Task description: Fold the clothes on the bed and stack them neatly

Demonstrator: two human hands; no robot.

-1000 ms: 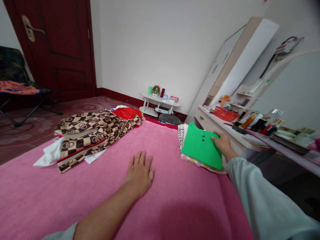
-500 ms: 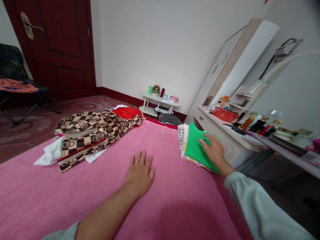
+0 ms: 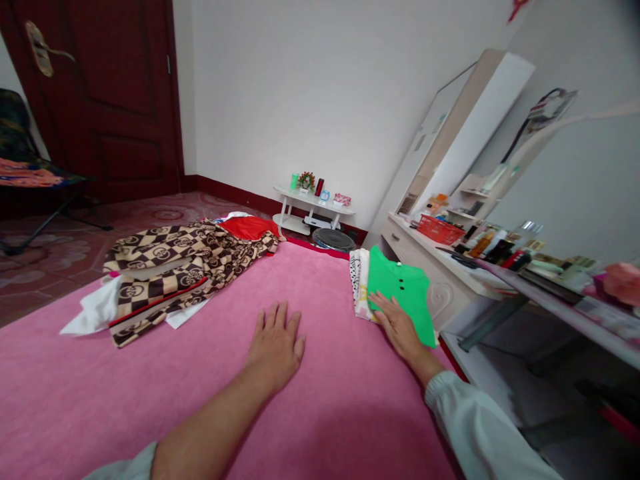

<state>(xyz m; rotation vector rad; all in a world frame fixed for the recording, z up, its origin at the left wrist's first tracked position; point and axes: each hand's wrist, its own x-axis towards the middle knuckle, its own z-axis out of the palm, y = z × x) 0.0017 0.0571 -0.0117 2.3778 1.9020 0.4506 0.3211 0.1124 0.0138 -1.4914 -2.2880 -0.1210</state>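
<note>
My left hand [image 3: 275,343] lies flat and open on the pink bed cover [image 3: 150,387], fingers spread, holding nothing. My right hand [image 3: 399,327] rests open, fingers stretched, on the near edge of a folded green shirt [image 3: 403,297] with dark buttons. The shirt tops a small stack of folded clothes [image 3: 359,290] at the bed's right edge. A heap of brown-and-cream checked cloth [image 3: 170,263], with red and white pieces mixed in, lies at the far left of the bed, away from both hands.
A white dresser [image 3: 430,260] with a red basket [image 3: 439,229], bottles and a mirror stands right of the bed. A low white shelf table [image 3: 313,203] sits by the far wall. A dark red door [image 3: 100,100] and a folding chair [image 3: 30,180] are at the left.
My right hand slid from the far right edge of the green shirt across it to its near left edge. The left hand stayed flat. The view shifted slightly right.
</note>
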